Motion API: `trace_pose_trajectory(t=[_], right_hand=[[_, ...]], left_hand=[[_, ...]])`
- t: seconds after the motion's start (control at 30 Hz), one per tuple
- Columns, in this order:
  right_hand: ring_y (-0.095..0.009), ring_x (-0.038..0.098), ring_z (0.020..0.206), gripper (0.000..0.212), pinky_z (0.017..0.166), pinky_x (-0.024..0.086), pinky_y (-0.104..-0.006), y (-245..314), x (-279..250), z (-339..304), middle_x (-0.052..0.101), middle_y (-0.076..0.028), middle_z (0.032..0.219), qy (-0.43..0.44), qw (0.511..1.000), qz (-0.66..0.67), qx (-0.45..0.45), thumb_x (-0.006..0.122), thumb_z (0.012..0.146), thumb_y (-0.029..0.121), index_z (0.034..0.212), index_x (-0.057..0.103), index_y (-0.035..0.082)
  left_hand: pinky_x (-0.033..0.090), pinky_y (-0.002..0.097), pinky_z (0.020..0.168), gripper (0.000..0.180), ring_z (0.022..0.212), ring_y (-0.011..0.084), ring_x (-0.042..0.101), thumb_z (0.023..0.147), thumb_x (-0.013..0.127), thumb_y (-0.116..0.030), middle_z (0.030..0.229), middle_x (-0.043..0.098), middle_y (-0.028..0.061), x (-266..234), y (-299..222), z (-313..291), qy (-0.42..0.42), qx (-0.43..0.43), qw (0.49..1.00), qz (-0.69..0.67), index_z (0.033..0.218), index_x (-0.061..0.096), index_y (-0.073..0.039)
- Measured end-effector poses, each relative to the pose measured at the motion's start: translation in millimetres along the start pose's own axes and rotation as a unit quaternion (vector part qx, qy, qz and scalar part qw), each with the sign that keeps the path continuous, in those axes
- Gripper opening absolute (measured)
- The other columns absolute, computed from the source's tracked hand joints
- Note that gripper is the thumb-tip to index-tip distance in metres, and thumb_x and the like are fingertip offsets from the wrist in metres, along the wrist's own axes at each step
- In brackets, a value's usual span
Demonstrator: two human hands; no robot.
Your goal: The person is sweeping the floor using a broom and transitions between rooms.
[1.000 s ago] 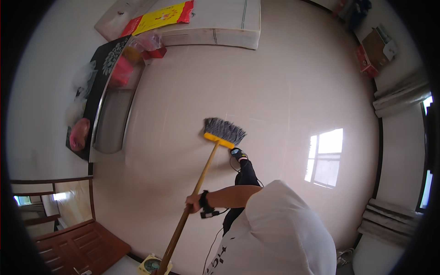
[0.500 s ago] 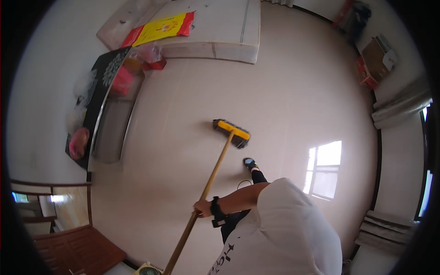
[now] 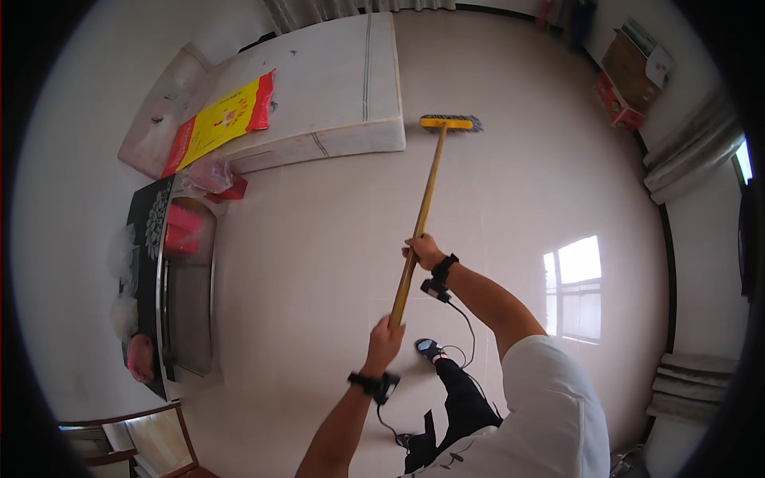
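Observation:
A push broom with a long wooden handle and a yellow head with dark bristles reaches away from me across the floor. Its head rests on the pale tiles just right of the mattress corner. My left hand is closed round the near end of the handle. Farther up the shaft, my right hand grips it too. Both wrists carry black straps with small devices and cables.
A bare mattress with a yellow and red sack stands far left. Nearer on the left is a black-topped table holding plastic bags. Cardboard boxes lean by the right wall. Window light reflects on the floor.
The broom head has moved away from me and slightly right, toward the mattress corner. Both hands now show on the handle; earlier only one was visible there. My view has shifted.

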State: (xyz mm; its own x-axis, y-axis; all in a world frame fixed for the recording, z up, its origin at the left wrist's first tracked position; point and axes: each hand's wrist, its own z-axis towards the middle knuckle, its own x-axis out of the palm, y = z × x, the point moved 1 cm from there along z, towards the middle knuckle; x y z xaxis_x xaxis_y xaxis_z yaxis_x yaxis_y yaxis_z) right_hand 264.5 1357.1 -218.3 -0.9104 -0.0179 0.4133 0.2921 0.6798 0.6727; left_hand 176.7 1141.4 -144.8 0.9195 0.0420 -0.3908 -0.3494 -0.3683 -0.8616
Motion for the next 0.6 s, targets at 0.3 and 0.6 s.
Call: trace_pose_trajectory(t=[0.3, 0.6], right_hand=[[-0.02, 0.05, 0.059, 0.013, 0.057, 0.046, -0.0311, 47.0, -47.4, 32.6, 0.047, -0.011, 0.069, -0.016, 0.996, 0.084, -0.013, 0.047, 0.075, 0.002, 0.083, 0.042, -0.006], [-0.026, 0.054, 0.08, 0.021, 0.07, 0.048, -0.0375, -26.8, -39.8, -64.5, 0.047, -0.015, 0.082, 0.099, 0.981, 0.086, 0.146, 0.051, 0.076, 0.007, 0.086, 0.041, -0.009]], left_hand=[[0.029, 0.0235, 0.026, 0.011, 0.033, 0.0097, 0.037, 0.072, 0.048, -0.01, 0.046, 0.038, 0.0008, 43.0, -85.5, 118.8, 0.113, -0.085, 0.987, -0.075, 0.071, 0.039, -0.003], [0.035, 0.0248, 0.046, 0.019, 0.049, 0.012, 0.037, 0.071, 0.05, -0.007, 0.054, 0.037, 0.0062, -66.1, -67.7, -34.7, 0.159, -0.024, 0.981, 0.113, 0.088, 0.045, -0.001]])
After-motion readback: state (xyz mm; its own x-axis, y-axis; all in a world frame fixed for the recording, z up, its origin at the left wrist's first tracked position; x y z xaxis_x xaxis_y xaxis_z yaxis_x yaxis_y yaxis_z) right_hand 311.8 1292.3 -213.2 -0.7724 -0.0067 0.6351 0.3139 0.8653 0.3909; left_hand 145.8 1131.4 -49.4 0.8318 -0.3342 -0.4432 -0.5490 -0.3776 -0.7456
